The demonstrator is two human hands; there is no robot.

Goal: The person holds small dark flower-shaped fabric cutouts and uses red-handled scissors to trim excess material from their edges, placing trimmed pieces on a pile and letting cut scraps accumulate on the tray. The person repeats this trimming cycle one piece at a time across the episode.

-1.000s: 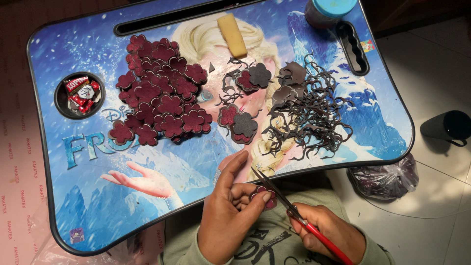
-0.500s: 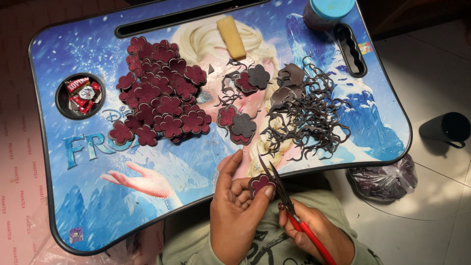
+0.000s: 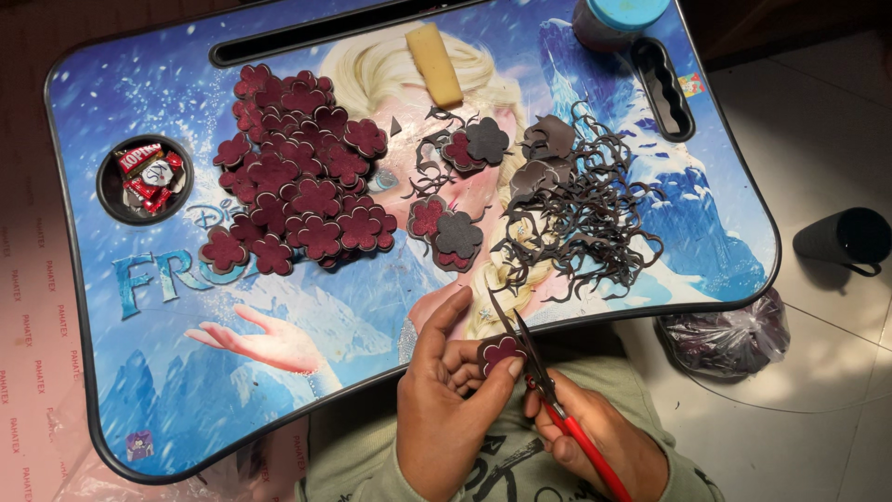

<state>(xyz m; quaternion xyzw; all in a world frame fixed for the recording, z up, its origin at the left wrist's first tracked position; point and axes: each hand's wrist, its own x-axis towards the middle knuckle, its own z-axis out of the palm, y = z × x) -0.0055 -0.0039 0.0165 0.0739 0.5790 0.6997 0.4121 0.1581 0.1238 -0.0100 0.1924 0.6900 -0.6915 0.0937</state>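
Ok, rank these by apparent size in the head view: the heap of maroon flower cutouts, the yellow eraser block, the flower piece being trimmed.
1. Heap of maroon flower-shaped foam cutouts
2. Yellow rectangular eraser block
3. Maroon flower piece in the left hand; it sits nearer the camera, yet looks smallest.

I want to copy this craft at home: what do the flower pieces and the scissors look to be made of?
The flower piece in the left hand looks like thin matte foam or felt sheet, maroon with a dark edge, no shine; which one is unclear. The scissors in the right hand seem to have dark metal blades and glossy red plastic handles.
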